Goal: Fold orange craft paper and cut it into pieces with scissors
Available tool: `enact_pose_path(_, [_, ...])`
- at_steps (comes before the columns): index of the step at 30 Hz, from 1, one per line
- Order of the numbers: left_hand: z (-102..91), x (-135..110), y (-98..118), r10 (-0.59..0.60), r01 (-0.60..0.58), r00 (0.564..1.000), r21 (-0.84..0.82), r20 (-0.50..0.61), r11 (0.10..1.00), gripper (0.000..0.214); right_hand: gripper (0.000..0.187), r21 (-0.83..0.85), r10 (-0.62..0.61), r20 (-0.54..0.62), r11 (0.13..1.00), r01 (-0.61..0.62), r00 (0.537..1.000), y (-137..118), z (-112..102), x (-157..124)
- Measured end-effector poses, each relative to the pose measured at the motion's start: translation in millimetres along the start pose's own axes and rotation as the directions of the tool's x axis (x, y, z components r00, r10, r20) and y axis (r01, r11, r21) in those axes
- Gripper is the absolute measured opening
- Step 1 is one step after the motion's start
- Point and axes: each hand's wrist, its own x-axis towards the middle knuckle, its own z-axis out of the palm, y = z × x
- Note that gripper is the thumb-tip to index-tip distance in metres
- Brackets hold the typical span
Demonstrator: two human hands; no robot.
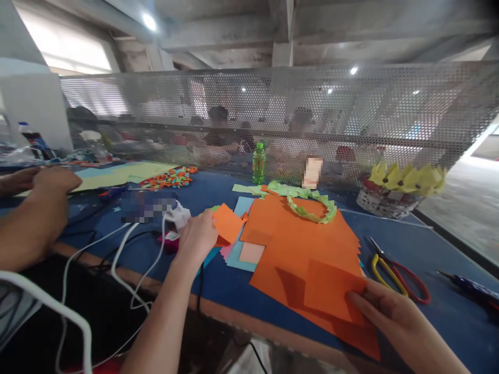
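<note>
My left hand (199, 234) is closed on a small orange paper piece (228, 224) at the middle of the table. Its fingertips are partly hidden behind the paper. At the lower right, my right hand (384, 306) pinches an orange paper square (329, 291) between thumb and fingers. That square is held over a stack of larger orange sheets (296, 234) and casts a shadow on them. A ring of folded green paper (312, 206) rests on the back of the stack. Pink and light blue sheets (236, 259) stick out beside it.
Scissors (393, 270) and a dark screwdriver-like tool (471, 288) lie at right. Behind them stands a basket (384, 202) with a yellow paper rim. A green bottle (258, 165), paper scraps (171, 178) and white cables (120, 249) are around. Another person's arm (37, 218) reaches in at left.
</note>
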Motion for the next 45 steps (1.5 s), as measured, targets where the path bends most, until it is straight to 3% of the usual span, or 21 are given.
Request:
enact_pose_path(5, [15.3,4,-3,-0.018,0.015,0.999,0.092,0.027,0.996,0.026,0.042,0.003,0.011,0.038,1.0,-0.011,0.999,2,-2,-2])
enact_pose_path(9, [12.5,-4,-3,0.013,-0.011,1.0,0.092,-0.015,0.996,0.024,0.041,-0.029,0.012,0.04,1.0,-0.011,0.999,1,-5,-2])
enact_pose_path(12, [2.6,-20,6,0.086,-0.084,0.994,0.03,-0.069,0.996,0.021,0.041,-0.02,0.03,0.057,0.999,-0.029,0.998,0,-5,-3])
enact_pose_path(15, [-2.1,-51,22,0.229,-0.236,0.971,-0.109,-0.067,0.966,0.033,0.041,0.012,0.07,0.081,0.997,-0.071,0.994,1,-4,-5])
enact_pose_path(17, [0.6,-78,36,0.383,-0.37,0.924,-0.248,0.003,0.895,0.035,0.042,0.039,0.095,0.105,0.994,-0.1,0.99,3,-2,-6])
enact_pose_path(19, [7.5,-103,51,0.52,-0.443,0.85,-0.42,0.083,0.792,0.042,0.04,0.088,0.116,0.135,0.988,-0.128,0.984,3,1,-6])
enact_pose_path(21, [17.1,-120,65,0.612,-0.229,0.752,-0.774,0.244,0.59,0.052,0.04,0.121,0.122,0.155,0.983,-0.142,0.98,0,6,-8])
enact_pose_path(23, [28.2,-128,76,0.609,-0.09,0.738,-0.852,0.29,0.515,0.048,0.043,0.123,0.124,0.15,0.982,-0.143,0.981,-4,11,-10])
enact_pose_path(26, [44.0,-123,85,0.524,-0.117,0.814,-0.814,0.25,0.57,0.038,0.044,0.121,0.101,0.109,0.986,-0.114,0.989,-7,10,-15])
enact_pose_path(28, [51.5,-116,85,0.499,-0.165,0.842,-0.783,0.204,0.599,0.039,0.044,0.072,0.073,0.021,0.995,-0.074,0.997,-4,0,-18])
enact_pose_path(31, [55.6,-108,84,0.525,-0.23,0.829,-0.739,0.193,0.634,0.041,0.041,-0.224,0.017,-0.174,0.973,-0.056,0.985,9,-29,-18])
enact_pose_path(33, [54.8,-108,85,0.544,-0.264,0.815,-0.708,0.199,0.655,0.042,0.035,-0.494,-0.066,-0.26,0.867,-0.074,0.963,21,-51,-14])
enact_pose_path(35, [53.1,-110,91,0.553,-0.295,0.808,-0.675,0.201,0.676,0.043,0.03,-0.687,-0.155,-0.248,0.724,-0.061,0.956,33,-69,-6])
enact_pose_path(38, [51.6,-115,103,0.579,-0.342,0.787,-0.63,0.213,0.697,0.044,0.025,-0.762,-0.16,-0.232,0.643,-0.077,0.959,46,-82,6])
enact_pose_path(41, [52.3,-118,110,0.597,-0.382,0.771,-0.589,0.222,0.713,0.046,0.025,-0.785,-0.143,-0.228,0.612,-0.095,0.963,48,-80,12])
enact_pose_path(44, [55.6,-122,108,0.582,-0.516,0.812,-0.418,0.039,0.748,0.05,0.025,-0.8,-0.149,-0.225,0.592,-0.096,0.963,41,-74,8])
enact_pose_path(45, [57.3,-124,106,0.611,-0.593,0.789,-0.334,-0.063,0.732,0.049,0.024,-0.803,-0.151,-0.223,0.589,-0.093,0.963,38,-72,6])
